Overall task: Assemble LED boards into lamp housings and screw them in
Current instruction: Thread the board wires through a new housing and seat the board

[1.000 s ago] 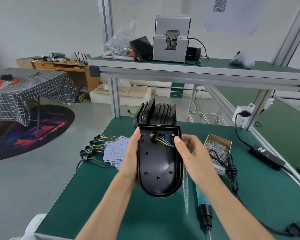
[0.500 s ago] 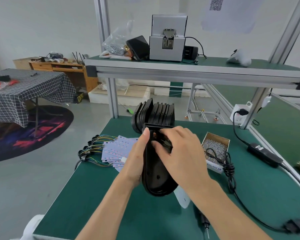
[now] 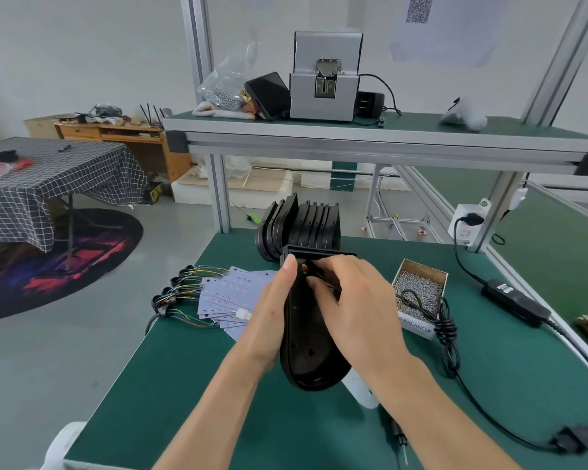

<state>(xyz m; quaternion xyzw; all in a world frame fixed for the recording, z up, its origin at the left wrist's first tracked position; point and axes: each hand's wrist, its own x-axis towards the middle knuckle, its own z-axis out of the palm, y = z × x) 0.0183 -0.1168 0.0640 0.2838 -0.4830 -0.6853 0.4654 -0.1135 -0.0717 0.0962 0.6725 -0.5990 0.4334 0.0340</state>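
Holding the black lamp housing (image 3: 314, 351) above the green bench (image 3: 319, 432), I see both hands engaged at the centre of the head view. My left hand (image 3: 269, 320) grasps the housing along its left edge, thumb lying straight up that edge to the top corner, the other fingers hidden behind the shell. My right hand (image 3: 357, 307) lies over the open face of the housing, fingers curled at the upper part of the cavity; they appear to pinch something small there (wires, perhaps, but I cannot tell, as the fingers cover the spot). The housing is tilted, its rounded end toward me and its square end away.

Behind it, a row of further black housings (image 3: 299, 225) stands on edge at the far side of the bench. To the left lies a fanned stack of LED boards (image 3: 231, 293), their coloured wire leads (image 3: 184, 286) trailing toward the bench's left edge. To the right, an open cardboard box of screws (image 3: 418, 290) sits just beside my right hand, with a coiled black cable (image 3: 445, 327) draped over its near corner. An electric screwdriver (image 3: 399, 442) is partly visible below my right forearm, its tip pointing toward me. On the upper shelf (image 3: 387, 134) stands a grey screw feeder (image 3: 325, 83).
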